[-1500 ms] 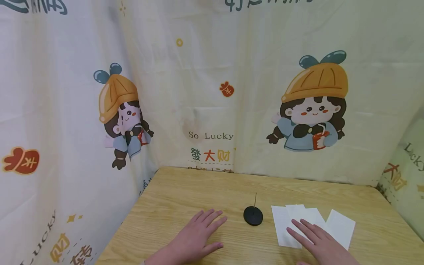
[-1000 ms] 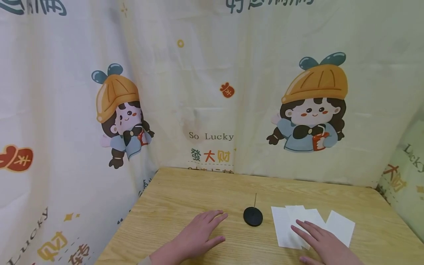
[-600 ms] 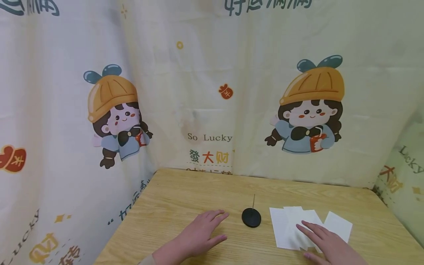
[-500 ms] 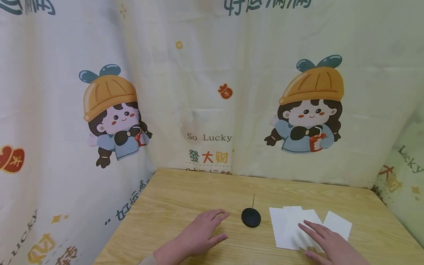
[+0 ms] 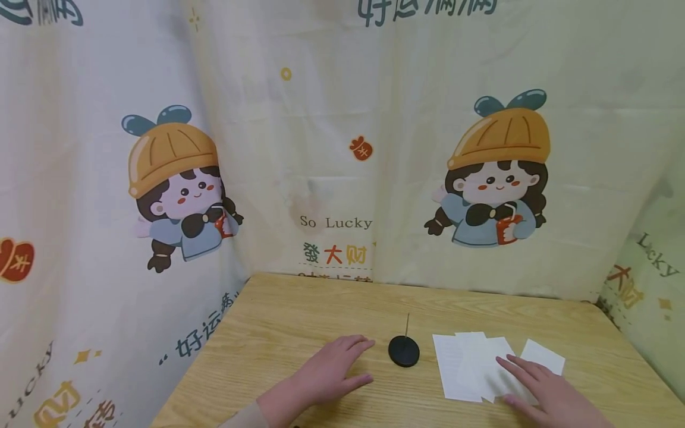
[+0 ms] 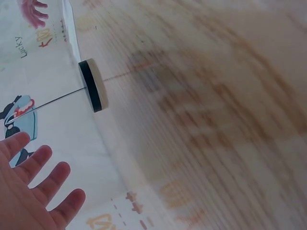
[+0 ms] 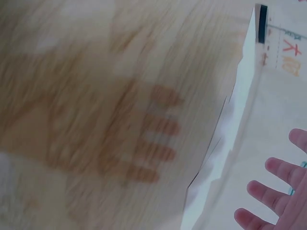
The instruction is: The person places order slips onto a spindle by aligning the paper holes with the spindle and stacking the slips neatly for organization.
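Observation:
A bill spike (image 5: 404, 351), a round black base with a thin upright metal rod, stands on the wooden table. My left hand (image 5: 329, 374) is to its left, fingers extended and holding nothing; the left wrist view shows those fingers apart from the spike (image 6: 92, 86). Several overlapping white paper sheets (image 5: 460, 365) lie right of the spike. Over their right-hand part hovers my right hand (image 5: 553, 389), fingers spread, covering some of the paper. In the right wrist view, the fingers appear clear of the sheets (image 7: 223, 139), which are seen nearly edge-on.
The wood-grain table (image 5: 299, 309) reflects both hands in the wrist views. A printed cloth curtain (image 5: 332, 178) hangs behind it, with further cloth at the left and right sides.
The head view has turned slightly right. My left hand has shifted a little toward the spike, and my right hand has moved rightward over the sheets. The spike and sheets stay put.

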The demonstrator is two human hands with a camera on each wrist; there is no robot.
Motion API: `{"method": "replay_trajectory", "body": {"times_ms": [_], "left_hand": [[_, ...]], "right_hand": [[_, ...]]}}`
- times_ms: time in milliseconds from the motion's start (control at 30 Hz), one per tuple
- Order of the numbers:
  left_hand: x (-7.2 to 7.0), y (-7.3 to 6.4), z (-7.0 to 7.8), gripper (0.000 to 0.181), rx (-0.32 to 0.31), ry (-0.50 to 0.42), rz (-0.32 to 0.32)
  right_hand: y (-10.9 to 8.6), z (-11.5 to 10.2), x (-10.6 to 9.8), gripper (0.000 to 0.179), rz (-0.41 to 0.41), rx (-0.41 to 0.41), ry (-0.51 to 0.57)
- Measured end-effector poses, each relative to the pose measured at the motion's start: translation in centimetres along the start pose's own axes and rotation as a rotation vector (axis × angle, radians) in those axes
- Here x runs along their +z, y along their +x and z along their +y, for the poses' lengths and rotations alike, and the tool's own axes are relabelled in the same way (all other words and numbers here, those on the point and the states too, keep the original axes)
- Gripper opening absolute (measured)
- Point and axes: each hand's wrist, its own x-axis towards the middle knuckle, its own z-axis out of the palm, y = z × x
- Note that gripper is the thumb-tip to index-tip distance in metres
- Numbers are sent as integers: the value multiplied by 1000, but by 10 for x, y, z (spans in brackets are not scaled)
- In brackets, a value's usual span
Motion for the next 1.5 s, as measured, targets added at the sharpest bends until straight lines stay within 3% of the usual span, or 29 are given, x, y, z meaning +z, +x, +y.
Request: {"method": "replay_trajectory", "body": {"times_ms": [200,433,733,1033,1267,1500], "left_hand": [[6,11,-4,63,-12,-22,-25],[8,22,-6,64,-13,-5,-60],[10,34,-7,64,-41,-12,-88],[16,45,-7,63,-65,-8,-89],[19,52,-6,62,-99,-5,-96],[19,57,-6,61,-131,-36,-112]], "right_hand": [[-2,15,0,55,-71,69,46],[6,34,-6,65,-344,215,175],[2,60,-2,73,-384,283,145],[-1,74,-2,73,-394,322,153],[4,84,-1,81,-468,379,176],[6,92,2,86,-485,407,189]]}}
